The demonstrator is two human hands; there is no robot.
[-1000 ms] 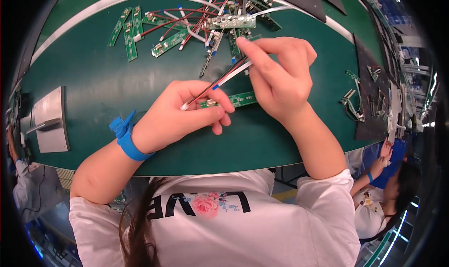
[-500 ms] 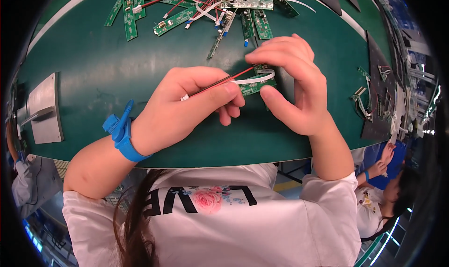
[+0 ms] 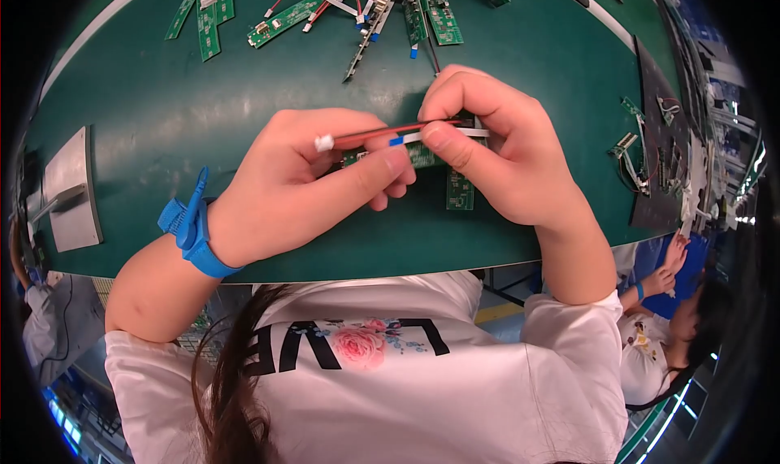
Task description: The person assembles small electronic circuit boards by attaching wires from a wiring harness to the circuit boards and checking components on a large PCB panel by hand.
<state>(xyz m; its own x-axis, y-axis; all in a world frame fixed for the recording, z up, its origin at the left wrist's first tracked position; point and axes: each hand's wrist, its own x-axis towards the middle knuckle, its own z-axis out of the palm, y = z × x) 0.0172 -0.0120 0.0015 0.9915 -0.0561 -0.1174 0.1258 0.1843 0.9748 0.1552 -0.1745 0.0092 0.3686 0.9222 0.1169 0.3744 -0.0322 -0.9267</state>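
Between my hands is a green circuit board (image 3: 422,156), gripped in my left hand (image 3: 305,171), whose fingers curl behind it and partly hide it. The thumb and forefinger of my right hand (image 3: 508,151) pinch a flat white ribbon cable (image 3: 417,136) with a blue end, lying along the board. Red and black wires (image 3: 370,132) run above the ribbon cable and end in a white plug over my left hand. Beneath my right hand, a second green board (image 3: 460,191) shows on the table. A blue wrist strap (image 3: 195,235) is around my left wrist.
A heap of green circuit boards (image 3: 280,21) with wires lies at the far side of the green table (image 3: 162,155). At left stands a metal plate (image 3: 75,192) with a handle. A black mat (image 3: 656,155) with small boards lies at right. Another person (image 3: 650,342) sits at the right.
My right hand has closed from a spread pose onto the ribbon cable, which was looped and now lies straight with its blue end showing. The white plug stands out further from my left hand.
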